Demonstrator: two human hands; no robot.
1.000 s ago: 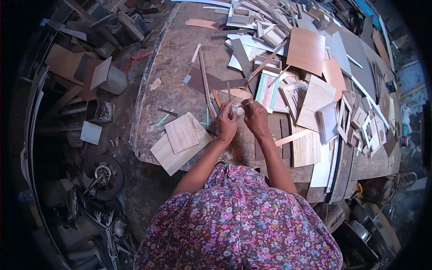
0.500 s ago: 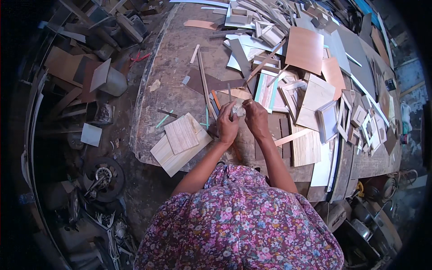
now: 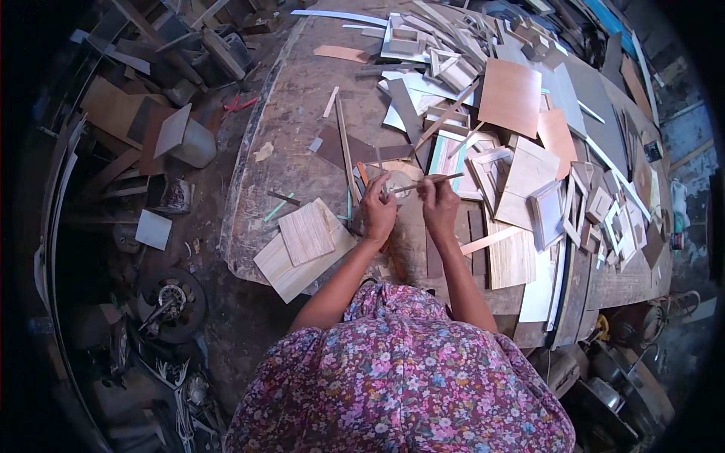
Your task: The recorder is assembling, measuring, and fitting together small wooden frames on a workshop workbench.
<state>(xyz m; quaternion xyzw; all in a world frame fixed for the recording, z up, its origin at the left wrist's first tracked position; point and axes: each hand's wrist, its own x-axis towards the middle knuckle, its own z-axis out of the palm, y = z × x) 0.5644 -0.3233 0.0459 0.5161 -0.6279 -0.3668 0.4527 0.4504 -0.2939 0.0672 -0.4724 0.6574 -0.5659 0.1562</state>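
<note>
My left hand [image 3: 378, 214] is closed, with a thin grey strip [image 3: 379, 158] standing up out of its fingers. My right hand [image 3: 440, 208] pinches a thin brown wooden stick [image 3: 442, 180]. The stick lies slantwise, its left end close to my left fingertips. Between the hands is a small pale, whitish thing [image 3: 401, 186], partly covered; its kind cannot be made out. Left of my left hand, a square wooden board [image 3: 306, 233] rests on a larger pale board [image 3: 291, 273] at the bench's near edge. An orange strip [image 3: 362, 174] lies just beyond that hand.
The worn wooden bench [image 3: 283, 98] is heaped on the right with small wooden frames [image 3: 495, 162], boards and strips. A reddish-brown panel [image 3: 510, 96] tops the pile. On the floor at left are a wheel [image 3: 172, 297], a bucket-like container [image 3: 195, 143] and scrap wood.
The wooden stick now shows slanting between my hands, where my right fingers were bunched before. My right hand has turned and opened slightly outward. The whole view has shifted a little.
</note>
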